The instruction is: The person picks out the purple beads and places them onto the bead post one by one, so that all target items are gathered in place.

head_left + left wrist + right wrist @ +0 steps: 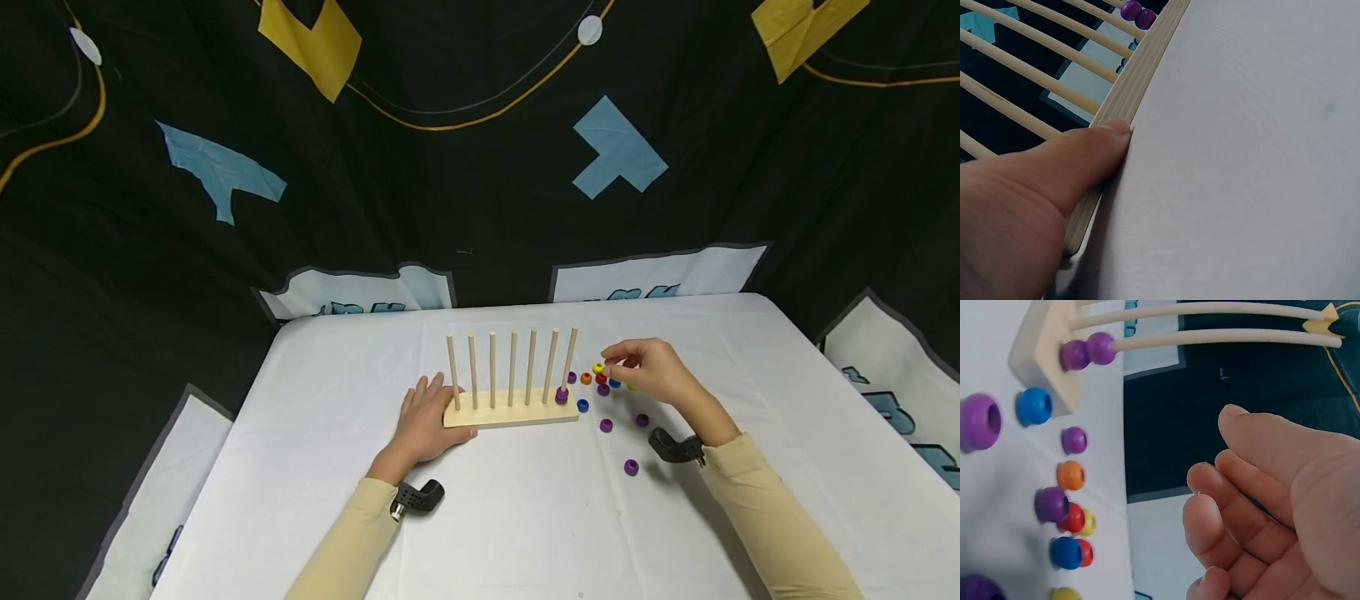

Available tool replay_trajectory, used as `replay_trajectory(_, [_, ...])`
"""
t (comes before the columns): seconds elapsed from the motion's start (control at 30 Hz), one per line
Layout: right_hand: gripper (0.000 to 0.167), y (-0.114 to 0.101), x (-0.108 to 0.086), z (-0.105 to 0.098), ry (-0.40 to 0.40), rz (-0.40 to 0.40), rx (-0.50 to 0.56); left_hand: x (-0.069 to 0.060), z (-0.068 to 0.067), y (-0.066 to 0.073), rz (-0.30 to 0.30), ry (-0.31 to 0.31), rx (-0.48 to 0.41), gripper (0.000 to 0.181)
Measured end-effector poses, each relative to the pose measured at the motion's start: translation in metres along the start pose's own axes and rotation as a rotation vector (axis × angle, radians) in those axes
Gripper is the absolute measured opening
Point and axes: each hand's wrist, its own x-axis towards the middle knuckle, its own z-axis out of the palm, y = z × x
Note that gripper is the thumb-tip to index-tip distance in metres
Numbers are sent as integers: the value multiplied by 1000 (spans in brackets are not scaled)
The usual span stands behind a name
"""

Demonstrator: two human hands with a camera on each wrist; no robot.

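Observation:
A wooden peg stand (517, 418) with a row of upright pegs sits on the table. My left hand (426, 423) grips its left end, the thumb along the front edge in the left wrist view. Two purple beads (1100, 349) are stacked at the foot of the rightmost peg. To the right of the stand, my right hand (651, 371) hovers above loose beads, fingers loosely bent and apart from the thumb, holding nothing. Near it lie an orange bead (586, 378), a red bead (601, 378), a yellow bead (597, 367) and a purple bead (603, 390).
A blue bead (582, 406) lies beside the stand's right end. Other purple beads are scattered nearer, one purple bead (632, 467) closest to me. The white-covered table (525, 517) ends at a dark curtain (465, 200) behind.

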Motion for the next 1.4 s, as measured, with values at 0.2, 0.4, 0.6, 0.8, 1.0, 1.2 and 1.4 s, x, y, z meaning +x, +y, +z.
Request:
replay_trajectory(0.2, [28,10,-2,7,-8,37,-1,0,0,-1,5,3,3,68])
replay_trajectory(0.4, [26,21,-4,15,-1,43,10,-2,-1,0,12,6,-6,68])
replay_trajectory(0.6, [24,29,-6,21,14,46,13,-1,-1,1,-2,-4,-5,69])
replay_trajectory(0.8, [26,32,-6,24,17,70,21,-1,-1,1,-1,2,-6,69])
replay_trajectory(1.0, [26,34,-5,28,9,108,33,-1,-2,2,2,2,-7,69])
replay_trajectory(1.2, [26,36,-5,33,-1,141,18,-2,-2,0,3,-1,-8,69])
replay_trajectory(1.4, [24,40,-4,38,2,127,-8,-2,-1,0,3,-4,-11,69])
